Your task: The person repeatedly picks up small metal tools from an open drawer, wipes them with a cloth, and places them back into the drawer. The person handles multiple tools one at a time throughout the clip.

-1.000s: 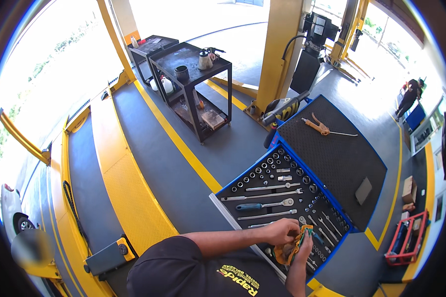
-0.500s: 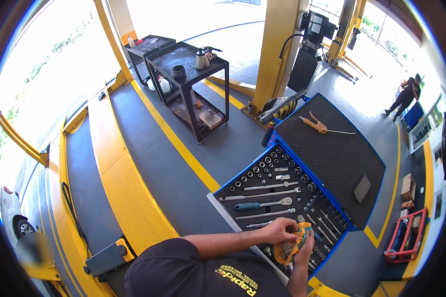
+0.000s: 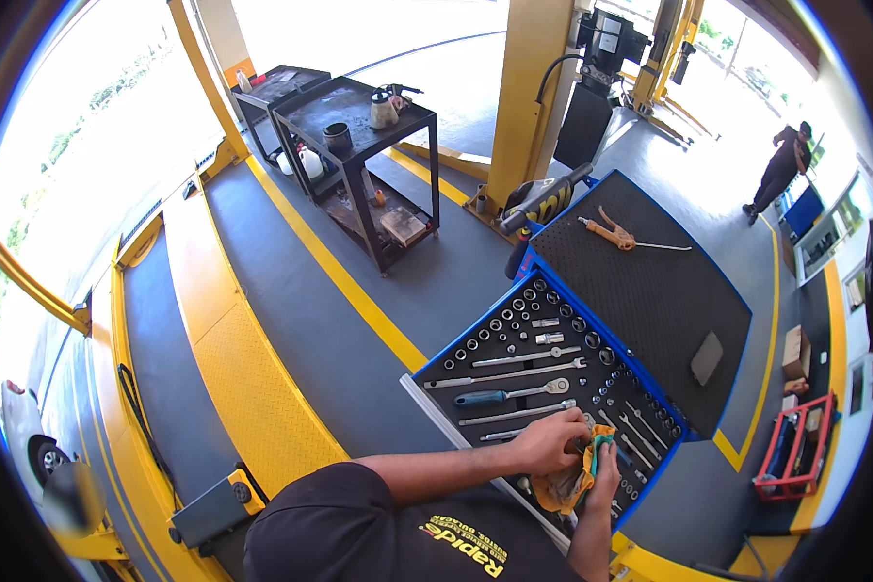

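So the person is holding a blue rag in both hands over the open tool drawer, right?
Not quite. The rag is orange-yellow, not blue, as the head view shows. The rest holds: the left hand and the right hand both grip it over the open tool drawer full of sockets and wrenches.

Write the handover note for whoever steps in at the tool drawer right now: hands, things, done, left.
Left hand: resting over the near end of the open tool drawer, fingers curled on something I cannot make out.
Right hand: gripping an orange and green rag, bunched between both hands.
Things: sockets, ratchets and a blue-handled screwdriver sit in their slots in the drawer; an orange air gun lies on the black mat of the cart top.
Done: cannot tell from this view.
Left: whatever is inside the rag remains in hand, not back in a slot.
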Demonstrator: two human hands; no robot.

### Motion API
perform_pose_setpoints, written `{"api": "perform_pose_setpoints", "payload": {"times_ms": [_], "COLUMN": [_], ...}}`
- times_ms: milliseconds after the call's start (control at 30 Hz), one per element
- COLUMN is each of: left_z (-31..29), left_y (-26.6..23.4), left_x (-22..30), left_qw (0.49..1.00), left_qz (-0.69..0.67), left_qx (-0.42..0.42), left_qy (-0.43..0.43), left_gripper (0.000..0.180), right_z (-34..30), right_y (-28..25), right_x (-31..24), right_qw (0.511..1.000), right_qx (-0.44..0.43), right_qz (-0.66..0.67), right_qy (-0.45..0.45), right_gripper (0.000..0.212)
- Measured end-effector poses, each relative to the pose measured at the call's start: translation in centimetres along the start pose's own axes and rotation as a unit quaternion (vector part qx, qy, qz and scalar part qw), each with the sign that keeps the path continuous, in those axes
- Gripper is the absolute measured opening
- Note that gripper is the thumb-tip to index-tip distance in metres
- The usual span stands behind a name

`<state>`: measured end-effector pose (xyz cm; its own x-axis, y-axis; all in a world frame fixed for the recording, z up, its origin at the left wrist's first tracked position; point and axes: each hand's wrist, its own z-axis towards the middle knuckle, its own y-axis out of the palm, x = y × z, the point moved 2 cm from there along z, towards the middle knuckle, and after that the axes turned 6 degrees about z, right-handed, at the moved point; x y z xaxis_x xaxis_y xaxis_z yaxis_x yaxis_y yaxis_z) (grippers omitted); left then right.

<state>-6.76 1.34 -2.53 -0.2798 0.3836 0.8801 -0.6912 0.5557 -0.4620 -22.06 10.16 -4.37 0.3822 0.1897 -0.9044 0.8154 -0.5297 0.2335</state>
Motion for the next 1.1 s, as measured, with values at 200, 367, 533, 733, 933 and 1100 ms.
{"api": "perform_pose_setpoints", "payload": {"times_ms": [200, 367, 533, 733, 933, 1100], "left_z": [1.5, 2.2, 2.2, 2.2, 1.3, 1.5], "left_y": [-0.7, -1.1, -2.3, -3.9, -4.0, -4.5], "left_x": [0.8, 0.4, 0.9, 2.8, 5.3, 4.9], "left_qw": [0.980, 0.949, 0.893, 0.984, 0.989, 0.988], "left_qz": [-0.171, -0.315, -0.444, -0.155, -0.033, -0.084], "left_qx": [0.077, 0.012, -0.040, 0.042, 0.046, 0.066], "left_qy": [0.064, -0.020, -0.065, 0.080, 0.134, 0.113], "left_gripper": [0.019, 0.019, 0.018, 0.024, 0.027, 0.028], "right_z": [-0.6, 0.2, -0.5, -1.4, -2.4, -3.2], "right_y": [2.1, 1.7, 1.7, 2.9, 3.5, 3.4], "right_x": [-4.0, -4.5, -5.3, -6.2, -6.1, -5.6], "right_qw": [0.997, 0.972, 0.943, 0.985, 0.975, 0.983], "right_qx": [-0.071, -0.019, -0.073, -0.124, -0.122, -0.149], "right_qz": [-0.008, 0.220, 0.300, 0.117, 0.185, 0.060], "right_qy": [-0.016, 0.074, 0.125, -0.034, -0.006, -0.084], "right_gripper": [0.029, 0.034, 0.031, 0.007, 0.015, 0.017]}}
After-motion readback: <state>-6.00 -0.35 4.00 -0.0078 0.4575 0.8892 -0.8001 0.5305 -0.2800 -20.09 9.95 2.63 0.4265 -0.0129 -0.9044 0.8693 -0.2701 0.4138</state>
